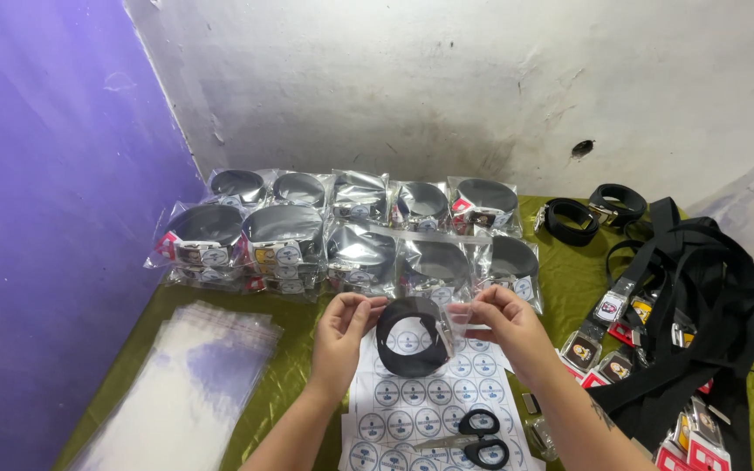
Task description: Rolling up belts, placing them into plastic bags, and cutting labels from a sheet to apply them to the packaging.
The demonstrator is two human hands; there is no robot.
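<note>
My left hand (343,329) and my right hand (503,323) hold a clear plastic bag (442,324) between them, above the table. Inside the bag sits a coiled black belt (407,337) with a round white sticker showing through its middle. Each hand pinches one side of the bag near its open top. Below my hands lies a sheet of round white stickers (412,406), and black-handled scissors (473,440) rest on it.
Rows of bagged coiled belts (351,231) stand along the wall. A stack of empty clear bags (189,379) lies at the left. Loose black belts with tagged buckles (682,305) are piled at the right on the green cloth (569,279).
</note>
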